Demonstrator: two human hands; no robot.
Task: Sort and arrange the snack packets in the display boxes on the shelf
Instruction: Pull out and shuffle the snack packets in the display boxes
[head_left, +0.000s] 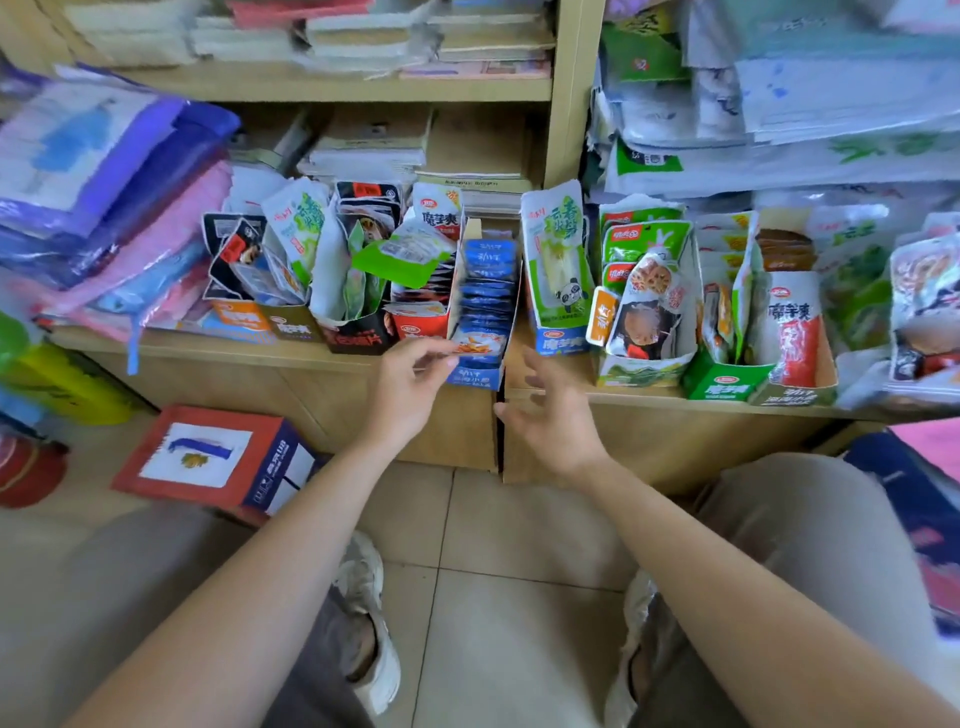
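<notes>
A crouching person's left hand (410, 387) was at the front packet (480, 343) in the blue box (472, 376) on the shelf (218, 347); whether it pinched it was unclear. The right hand (553, 415) hovered open beside the box.

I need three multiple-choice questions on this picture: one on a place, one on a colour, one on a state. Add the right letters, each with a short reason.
1. Where does the red and blue carton lie? A on the shelf; B on the floor; C on a knee.
2. What colour are the packets in the middle display box? A yellow; B pink; C blue.
3. How is the right hand? A open, empty; B gripping a packet; C inside a box.
1 B: it lies on the tiles. 2 C: a blue row fills the box. 3 A: it is spread, holding nothing.
</notes>
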